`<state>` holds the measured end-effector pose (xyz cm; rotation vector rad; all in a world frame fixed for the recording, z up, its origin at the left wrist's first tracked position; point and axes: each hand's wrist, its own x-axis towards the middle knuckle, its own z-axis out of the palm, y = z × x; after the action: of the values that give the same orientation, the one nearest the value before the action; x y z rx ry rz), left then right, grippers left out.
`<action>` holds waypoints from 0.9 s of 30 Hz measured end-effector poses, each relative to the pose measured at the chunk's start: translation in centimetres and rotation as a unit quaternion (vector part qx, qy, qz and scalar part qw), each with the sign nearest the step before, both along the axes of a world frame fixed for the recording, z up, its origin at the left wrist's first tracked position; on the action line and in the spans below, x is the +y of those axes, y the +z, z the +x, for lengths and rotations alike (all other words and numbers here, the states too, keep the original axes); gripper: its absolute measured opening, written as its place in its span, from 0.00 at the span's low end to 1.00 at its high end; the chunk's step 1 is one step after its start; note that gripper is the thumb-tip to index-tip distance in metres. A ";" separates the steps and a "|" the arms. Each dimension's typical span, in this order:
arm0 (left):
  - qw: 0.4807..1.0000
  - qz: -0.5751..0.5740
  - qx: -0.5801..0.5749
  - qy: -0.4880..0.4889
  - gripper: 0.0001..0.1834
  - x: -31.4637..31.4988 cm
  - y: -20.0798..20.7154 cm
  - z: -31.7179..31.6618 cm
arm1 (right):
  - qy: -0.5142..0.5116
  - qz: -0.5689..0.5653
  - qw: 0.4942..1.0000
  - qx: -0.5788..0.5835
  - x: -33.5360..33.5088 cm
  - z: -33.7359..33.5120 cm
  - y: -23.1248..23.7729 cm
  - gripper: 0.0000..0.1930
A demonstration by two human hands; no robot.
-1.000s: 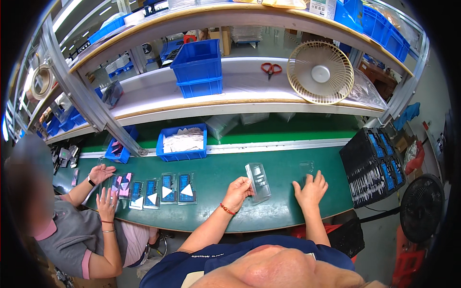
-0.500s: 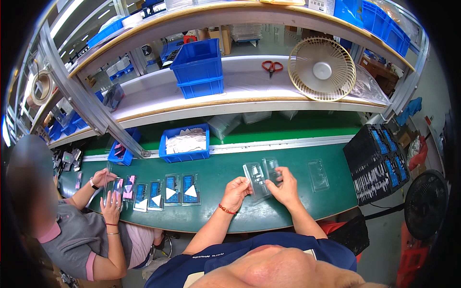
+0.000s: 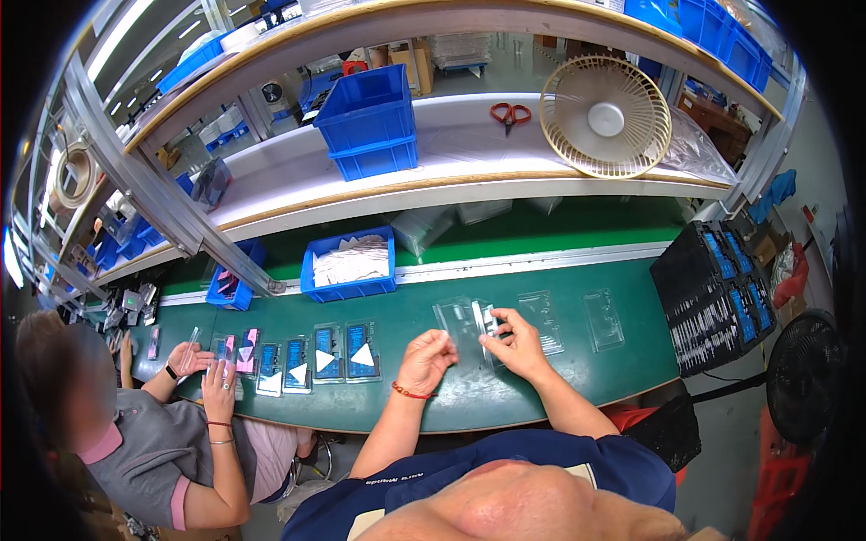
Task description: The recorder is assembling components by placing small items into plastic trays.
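Observation:
My left hand is closed, its fingertips pinched at the lower edge of a clear plastic tray, slightly blurred. Beside it, my right hand grips upright clear plastic trays by their right side; how many is hard to tell. Right of that hand, another clear tray lies on the green table. A further clear tray rests farther right. To my left stand in a row several trays with blue cards and white triangular pieces.
A co-worker at the left handles clear plastic. Behind the row sits a blue bin of white papers. A black rack with blue items stands at the right end. The shelf above bears blue bins, red-handled scissors and a round basket.
A clear tray from my right hand now lies on the table, left of the other one. My right hand has moved back left to the held trays; my left hand has shifted slightly left.

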<state>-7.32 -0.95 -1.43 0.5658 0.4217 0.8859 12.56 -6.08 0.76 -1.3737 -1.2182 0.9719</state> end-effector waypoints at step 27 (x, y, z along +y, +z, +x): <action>0.796 0.245 0.503 0.229 0.13 1.5 -2.6 -0.6 | -0.264 0.021 0.871 -0.413 -3.8 9.7 -0.6 0.28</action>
<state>-7.97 0.51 -4.00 1.4752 1.3652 1.1120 22.23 -9.88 0.17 -2.0335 -1.3148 -0.0757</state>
